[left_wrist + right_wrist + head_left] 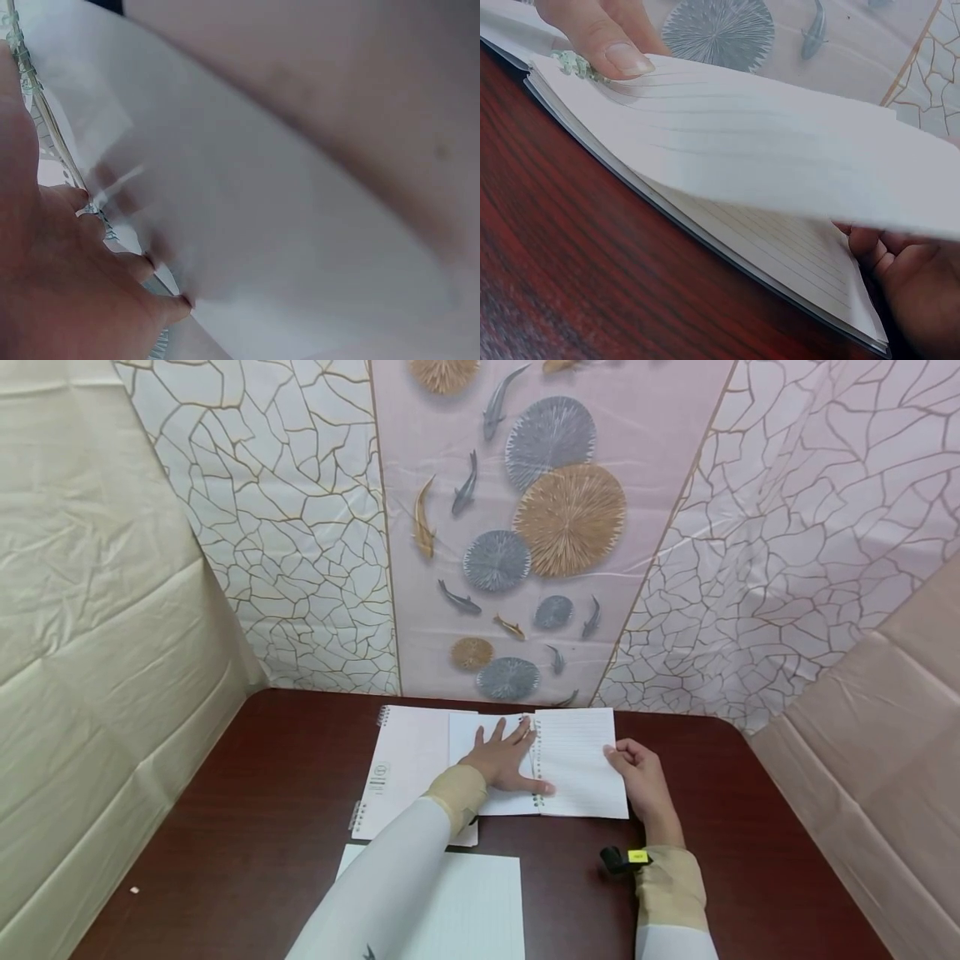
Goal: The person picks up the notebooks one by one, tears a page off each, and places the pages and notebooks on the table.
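A small spiral notebook (576, 777) lies open near the table's back edge. Across its left side and ring binding spreads my left hand (505, 764), fingers fanned and thumb reaching onto the lined right side. In the left wrist view a pale sheet (277, 202) stands up close to that hand's fingertips. My right hand (643, 777) pinches the right edge of the top page. The right wrist view has that lined page (742, 142) raised in a curve over the pages below. The right fingers are partly behind the page there.
A larger spiral pad (408, 752) with a pale cover lies to the left, partly under the notebook. Nearer the front is a lined sheet (483, 902), partly covered by the left sleeve. A patterned cloth (330, 568) hangs behind the dark red table (247, 810).
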`<state>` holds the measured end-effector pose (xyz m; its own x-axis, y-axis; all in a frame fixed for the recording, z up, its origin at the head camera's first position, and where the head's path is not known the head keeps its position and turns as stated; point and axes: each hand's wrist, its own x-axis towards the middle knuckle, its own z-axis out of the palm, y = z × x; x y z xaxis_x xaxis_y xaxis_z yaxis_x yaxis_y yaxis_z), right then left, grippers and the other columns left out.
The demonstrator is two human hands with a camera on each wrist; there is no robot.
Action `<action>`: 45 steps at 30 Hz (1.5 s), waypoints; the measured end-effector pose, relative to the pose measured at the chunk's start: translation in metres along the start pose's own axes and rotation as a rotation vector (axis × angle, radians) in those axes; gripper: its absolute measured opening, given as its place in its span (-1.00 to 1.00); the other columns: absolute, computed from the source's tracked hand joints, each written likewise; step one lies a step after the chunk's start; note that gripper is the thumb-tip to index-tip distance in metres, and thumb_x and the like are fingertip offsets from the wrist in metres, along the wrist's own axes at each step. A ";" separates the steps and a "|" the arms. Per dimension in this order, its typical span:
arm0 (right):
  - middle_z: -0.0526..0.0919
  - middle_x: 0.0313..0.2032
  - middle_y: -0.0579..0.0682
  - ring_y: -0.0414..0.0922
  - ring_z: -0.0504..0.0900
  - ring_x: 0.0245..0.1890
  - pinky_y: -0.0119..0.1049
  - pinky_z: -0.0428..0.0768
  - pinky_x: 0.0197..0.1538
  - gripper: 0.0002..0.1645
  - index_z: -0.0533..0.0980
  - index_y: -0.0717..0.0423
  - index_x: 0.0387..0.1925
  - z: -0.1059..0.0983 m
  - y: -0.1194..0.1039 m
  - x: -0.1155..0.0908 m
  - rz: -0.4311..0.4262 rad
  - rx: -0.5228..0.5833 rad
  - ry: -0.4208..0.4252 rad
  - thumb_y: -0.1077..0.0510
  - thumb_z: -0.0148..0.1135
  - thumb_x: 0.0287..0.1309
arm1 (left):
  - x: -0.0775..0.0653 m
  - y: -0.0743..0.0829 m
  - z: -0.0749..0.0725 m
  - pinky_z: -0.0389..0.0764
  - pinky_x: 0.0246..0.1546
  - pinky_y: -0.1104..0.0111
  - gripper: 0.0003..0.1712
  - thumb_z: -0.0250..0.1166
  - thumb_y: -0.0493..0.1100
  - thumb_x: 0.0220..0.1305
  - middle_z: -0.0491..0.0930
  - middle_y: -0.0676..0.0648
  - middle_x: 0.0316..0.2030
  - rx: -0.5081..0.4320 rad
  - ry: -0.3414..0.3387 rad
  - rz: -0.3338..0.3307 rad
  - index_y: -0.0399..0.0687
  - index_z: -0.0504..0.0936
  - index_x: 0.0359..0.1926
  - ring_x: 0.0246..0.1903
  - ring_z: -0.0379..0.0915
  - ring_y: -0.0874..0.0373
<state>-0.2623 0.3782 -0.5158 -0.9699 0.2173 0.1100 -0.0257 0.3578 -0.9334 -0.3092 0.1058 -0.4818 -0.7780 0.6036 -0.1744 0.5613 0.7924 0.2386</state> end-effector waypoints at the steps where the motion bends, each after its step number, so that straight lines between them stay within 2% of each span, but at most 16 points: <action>1: 0.27 -0.55 -0.15 -0.15 0.31 -0.43 -0.30 0.37 -0.33 -0.59 0.48 0.38 -0.17 0.000 0.002 0.001 0.002 -0.008 0.004 0.02 0.22 0.45 | 0.000 0.000 0.000 -0.14 0.48 -0.30 0.31 0.07 0.70 0.11 -0.32 -0.01 0.64 0.001 0.000 -0.002 0.08 -0.09 0.64 0.56 -0.39 -0.23; 8: 0.28 -0.59 -0.19 -0.14 0.31 -0.43 -0.26 0.39 -0.29 -0.53 0.51 0.31 -0.11 0.001 0.006 0.001 0.042 0.001 0.039 -0.09 0.24 0.43 | 0.005 0.000 0.003 -0.13 0.49 -0.29 0.31 0.07 0.71 0.09 -0.33 0.01 0.64 0.007 -0.009 -0.014 0.13 -0.10 0.64 0.56 -0.39 -0.21; 15: 0.53 -0.53 -0.23 -0.14 0.45 -0.32 -0.32 0.51 -0.23 -0.51 0.56 0.21 -0.07 0.003 0.004 0.000 0.155 0.044 0.098 -0.16 0.28 0.37 | 0.019 -0.010 0.022 -0.25 0.49 -0.30 0.38 0.03 0.78 0.00 -0.42 0.08 0.64 -0.018 -0.024 -0.026 0.17 -0.15 0.64 0.56 -0.48 -0.19; 18: 0.49 -0.56 -0.23 -0.13 0.44 -0.34 -0.30 0.50 -0.24 -0.48 0.56 0.21 -0.07 0.004 0.005 -0.001 0.164 0.042 0.100 -0.19 0.30 0.34 | 0.023 -0.012 0.028 -0.31 0.49 -0.29 0.39 0.04 0.78 -0.01 -0.47 0.10 0.63 -0.032 -0.034 -0.034 0.19 -0.19 0.64 0.56 -0.54 -0.17; 23: 0.39 -0.63 -0.21 -0.15 0.39 -0.51 -0.30 0.46 -0.42 -0.47 0.57 0.23 -0.14 0.007 0.007 -0.002 0.159 0.008 0.099 -0.20 0.28 0.35 | 0.025 -0.014 0.032 -0.38 0.49 -0.27 0.40 0.05 0.78 -0.02 -0.50 0.09 0.62 -0.040 -0.037 -0.027 0.18 -0.22 0.64 0.56 -0.59 -0.16; 29: 0.39 -0.65 -0.18 -0.16 0.39 -0.56 -0.31 0.46 -0.47 -0.45 0.60 0.27 -0.13 0.006 0.004 -0.003 0.141 -0.004 0.105 -0.20 0.24 0.38 | 0.024 -0.011 0.030 -0.31 0.50 -0.27 0.40 0.05 0.79 -0.04 -0.47 0.10 0.63 -0.009 -0.025 -0.029 0.21 -0.18 0.64 0.56 -0.54 -0.16; 32: 0.33 -0.66 -0.20 -0.13 0.35 -0.52 -0.27 0.43 -0.41 -0.41 0.61 0.29 -0.12 0.005 0.001 -0.003 0.123 -0.025 0.099 -0.23 0.23 0.38 | 0.021 -0.008 0.025 -0.26 0.50 -0.27 0.37 0.04 0.77 0.00 -0.44 0.07 0.63 0.009 -0.018 -0.024 0.18 -0.16 0.64 0.56 -0.50 -0.17; 36: 0.28 -0.66 -0.20 -0.07 0.32 -0.45 -0.19 0.40 -0.25 -0.37 0.59 0.32 -0.11 0.002 -0.003 -0.003 0.102 -0.041 0.052 -0.24 0.22 0.39 | 0.009 -0.001 0.011 -0.19 0.50 -0.27 0.32 0.03 0.73 0.09 -0.37 0.02 0.64 0.030 -0.016 -0.021 0.11 -0.11 0.64 0.56 -0.43 -0.20; 40: 0.53 -0.47 -0.07 -0.09 0.44 -0.29 -0.15 0.44 -0.05 -0.41 0.54 0.33 0.05 -0.006 -0.008 -0.003 0.131 -0.047 -0.048 -0.16 0.20 0.43 | 0.009 0.000 0.009 -0.19 0.50 -0.26 0.33 0.02 0.75 0.06 -0.36 0.04 0.64 0.027 -0.018 -0.033 0.13 -0.10 0.64 0.57 -0.43 -0.18; 42: 0.66 -0.23 0.11 -0.09 0.52 -0.17 -0.14 0.52 0.01 -0.44 0.49 0.33 0.18 -0.011 -0.011 -0.003 0.157 -0.055 -0.106 -0.08 0.17 0.47 | 0.015 -0.004 0.015 -0.22 0.50 -0.27 0.35 -0.01 0.79 0.01 -0.39 0.09 0.64 0.010 -0.013 -0.039 0.18 -0.11 0.64 0.57 -0.46 -0.16; 44: 0.65 0.02 0.22 -0.11 0.59 -0.11 -0.18 0.61 -0.02 -0.45 0.44 0.32 0.27 -0.015 -0.013 -0.003 0.173 -0.085 -0.154 0.00 0.16 0.48 | 0.019 -0.007 0.020 -0.28 0.50 -0.27 0.38 -0.03 0.81 -0.03 -0.45 0.11 0.63 -0.007 -0.014 -0.043 0.20 -0.16 0.64 0.57 -0.51 -0.15; 45: 0.64 0.04 0.28 -0.09 0.61 -0.14 -0.21 0.64 -0.07 -0.46 0.43 0.35 0.27 -0.017 -0.015 -0.004 0.175 -0.095 -0.183 0.04 0.15 0.47 | 0.023 -0.010 0.023 -0.30 0.50 -0.27 0.40 -0.04 0.83 -0.05 -0.47 0.12 0.63 -0.011 -0.016 -0.046 0.22 -0.18 0.64 0.57 -0.54 -0.14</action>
<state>-0.2542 0.3873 -0.4968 -0.9854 0.1186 -0.1218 0.1606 0.4146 -0.8957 -0.3255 0.1139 -0.5101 -0.7983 0.5679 -0.2004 0.5219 0.8185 0.2402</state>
